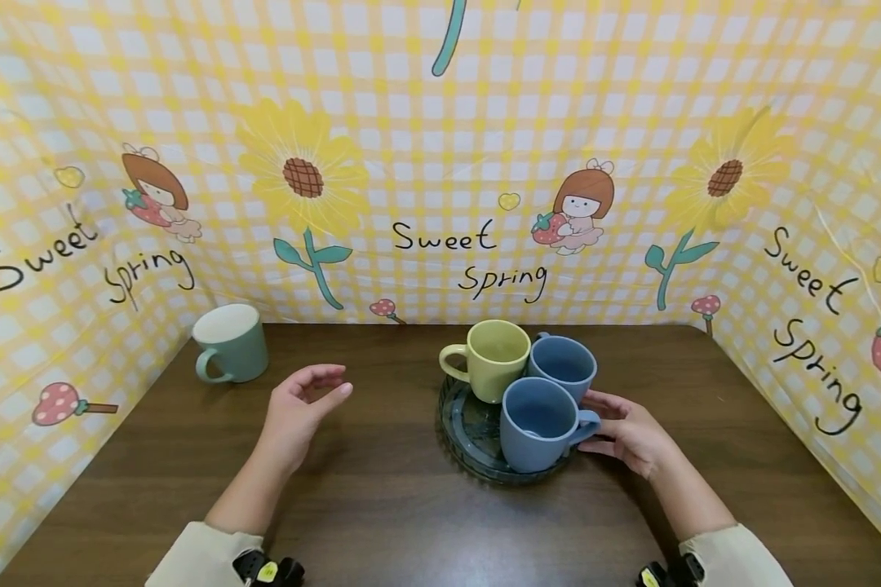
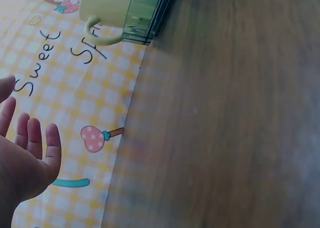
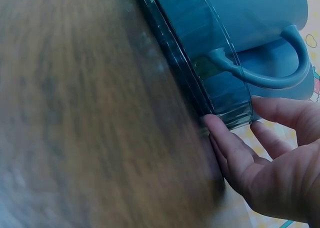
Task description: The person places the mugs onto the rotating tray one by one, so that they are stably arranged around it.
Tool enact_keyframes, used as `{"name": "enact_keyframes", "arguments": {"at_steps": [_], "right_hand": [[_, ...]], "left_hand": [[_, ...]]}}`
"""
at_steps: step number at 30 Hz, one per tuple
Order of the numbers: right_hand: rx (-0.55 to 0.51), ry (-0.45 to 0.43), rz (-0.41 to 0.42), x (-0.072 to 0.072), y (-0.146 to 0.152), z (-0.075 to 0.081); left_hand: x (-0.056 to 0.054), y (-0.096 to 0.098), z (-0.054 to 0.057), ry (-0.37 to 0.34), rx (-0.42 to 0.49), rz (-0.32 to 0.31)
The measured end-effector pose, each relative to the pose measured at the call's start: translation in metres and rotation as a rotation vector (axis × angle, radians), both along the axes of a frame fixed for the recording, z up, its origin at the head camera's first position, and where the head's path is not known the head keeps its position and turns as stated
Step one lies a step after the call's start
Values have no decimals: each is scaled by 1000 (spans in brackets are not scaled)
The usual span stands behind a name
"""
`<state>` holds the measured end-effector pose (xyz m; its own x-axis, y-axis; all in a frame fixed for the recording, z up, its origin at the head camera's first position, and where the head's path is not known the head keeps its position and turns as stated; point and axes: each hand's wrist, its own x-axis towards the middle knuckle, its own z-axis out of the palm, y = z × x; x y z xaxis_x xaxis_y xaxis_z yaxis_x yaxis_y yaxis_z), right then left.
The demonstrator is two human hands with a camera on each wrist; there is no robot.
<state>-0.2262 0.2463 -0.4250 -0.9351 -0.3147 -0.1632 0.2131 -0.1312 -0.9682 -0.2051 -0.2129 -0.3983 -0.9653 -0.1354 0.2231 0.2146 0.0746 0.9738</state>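
on my feed, my left hand [image 1: 295,417] hangs relaxed with nothing in it; my right hand [image 1: 631,436], fingers loosely extended, touches the glass tray [image 1: 470,444], set on the table [image 1: 382,509] with three mugs [image 1: 529,448] inside.

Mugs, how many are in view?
4: a green mug on the table, far left; a yellow-green mug, a rear blue mug and a front blue mug on the tray.
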Motion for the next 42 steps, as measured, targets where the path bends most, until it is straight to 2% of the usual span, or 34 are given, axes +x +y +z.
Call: {"name": "enact_keyframes", "arguments": {"at_steps": [6,16,30,42], "right_hand": [[-19,-5,-10,1,0,-3],[-43,0,-1,2,1,-9],[-15,2,-17,4,2,-3],[-27,7,-48,9,-3,-2]], "left_hand": [[6,-10,1,30,33,11],[16,-26,2,51,57,70],[21,-45,0,113,72,126],[24,-63,2,131,112,185]]}}
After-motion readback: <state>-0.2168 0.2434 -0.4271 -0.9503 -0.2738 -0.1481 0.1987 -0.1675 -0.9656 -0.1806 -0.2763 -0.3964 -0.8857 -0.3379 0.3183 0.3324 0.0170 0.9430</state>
